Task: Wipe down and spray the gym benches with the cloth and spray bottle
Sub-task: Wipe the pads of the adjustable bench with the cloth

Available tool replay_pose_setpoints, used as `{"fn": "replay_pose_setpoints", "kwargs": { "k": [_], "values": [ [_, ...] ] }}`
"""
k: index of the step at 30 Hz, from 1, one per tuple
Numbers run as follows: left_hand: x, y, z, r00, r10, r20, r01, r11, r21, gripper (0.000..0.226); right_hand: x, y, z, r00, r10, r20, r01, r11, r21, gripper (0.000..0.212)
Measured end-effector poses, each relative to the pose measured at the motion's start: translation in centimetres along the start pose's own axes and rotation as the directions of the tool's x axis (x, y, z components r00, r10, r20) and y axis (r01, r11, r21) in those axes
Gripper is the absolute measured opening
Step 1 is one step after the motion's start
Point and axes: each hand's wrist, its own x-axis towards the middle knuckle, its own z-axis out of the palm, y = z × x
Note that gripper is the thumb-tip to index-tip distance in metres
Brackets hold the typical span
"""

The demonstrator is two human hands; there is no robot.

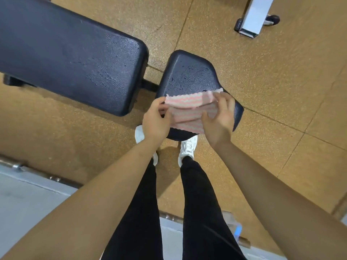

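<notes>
A pink-and-white striped cloth (189, 111) is held folded above the near end of the small black seat pad (189, 74) of the gym bench. My left hand (155, 119) pinches the cloth's left edge. My right hand (219, 117) grips its right edge, fingers curled over the fold. The seat pad carries wet droplets. The long black back pad (65, 51) stretches away to the left, also speckled with droplets. No spray bottle shows clearly in the head view.
The floor (272, 91) is speckled tan rubber tile. A white metal equipment foot with black wheels (255, 17) stands at the top right. A barbell (37, 171) lies along the lower left on a grey platform. My legs and white shoes stand just before the seat.
</notes>
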Motion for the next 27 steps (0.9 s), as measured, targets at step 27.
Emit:
{"fn": "replay_pose_setpoints", "kwargs": {
  "k": [27],
  "values": [
    [-1.3, -8.3, -3.4, 0.978, -0.048, 0.203, 0.082, 0.984, -0.159, 0.065, 8.4, -0.8, 7.7, 0.758, -0.345, 0.553, 0.652, 0.408, -0.639, 0.064]
  ]
}}
